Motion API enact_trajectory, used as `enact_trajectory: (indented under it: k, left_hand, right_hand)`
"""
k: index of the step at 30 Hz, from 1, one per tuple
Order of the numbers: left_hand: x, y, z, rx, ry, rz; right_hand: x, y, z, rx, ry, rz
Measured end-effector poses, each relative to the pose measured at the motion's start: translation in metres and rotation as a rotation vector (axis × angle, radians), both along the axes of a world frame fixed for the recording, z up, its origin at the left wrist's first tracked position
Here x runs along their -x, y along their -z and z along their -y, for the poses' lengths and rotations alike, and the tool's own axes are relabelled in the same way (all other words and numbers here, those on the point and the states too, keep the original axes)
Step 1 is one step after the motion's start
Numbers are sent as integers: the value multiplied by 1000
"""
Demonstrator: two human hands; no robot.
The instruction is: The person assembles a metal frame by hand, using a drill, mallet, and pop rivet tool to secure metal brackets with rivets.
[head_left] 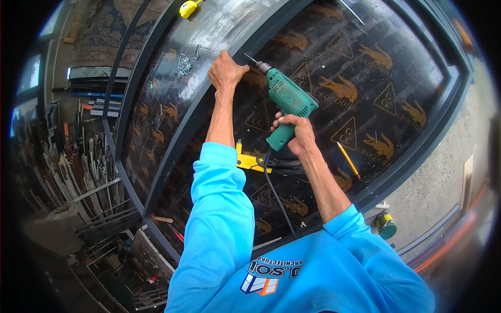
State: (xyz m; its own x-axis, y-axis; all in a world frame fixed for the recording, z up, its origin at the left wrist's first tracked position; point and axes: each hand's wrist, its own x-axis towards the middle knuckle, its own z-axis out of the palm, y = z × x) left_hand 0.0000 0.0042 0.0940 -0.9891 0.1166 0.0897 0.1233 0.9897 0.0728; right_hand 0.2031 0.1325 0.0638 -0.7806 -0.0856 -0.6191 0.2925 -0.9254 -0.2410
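My right hand [296, 133] is wrapped around the handle of a green power drill [288, 95]. The drill points up and left, its bit tip at the dark metal frame bar [201, 112]; whether the bit touches the bar is hard to see. Beside the bit, my left hand [225, 72] grips the same bar, with its fingers curled over and its thumb toward the drill. A black cord [276, 195] hangs from the drill handle. Under the frame lies a black board [318, 122] printed with gold crocodiles.
Several loose screws [184, 66] lie left of my left hand. A yellow tape measure [189, 8] sits at the top. Near my right forearm are a pencil [348, 159] and a yellow-and-black tool [254, 163]. Metal offcuts [86, 172] stand at left; a can [386, 226] is at lower right.
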Motion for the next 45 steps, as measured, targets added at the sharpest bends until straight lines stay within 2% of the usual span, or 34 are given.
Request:
enact_trajectory:
  k: [21, 23, 25, 30, 37, 45]
  left_hand:
    - [-2, 1, -2, 18, -12, -14]
    - [2, -1, 0, 19, 0, -4]
    - [-7, 2, 7, 22, 2, 30]
    - [1, -3, 3, 16, 23, 39]
    - [-3, -1, 3, 22, -2, 61]
    - [-1, -7, 2, 30, -3, 63]
  right_hand:
    - [-2, -8, 14, 28, 28, 4]
    - [8, -13, 10, -164, 35, -96]
    - [8, -7, 5, 29, 15, -67]
    - [1, -7, 12, -39, 58, -138]
    - [-15, -1, 19, 47, 41, -83]
    - [-13, -6, 14, 17, 57, -109]
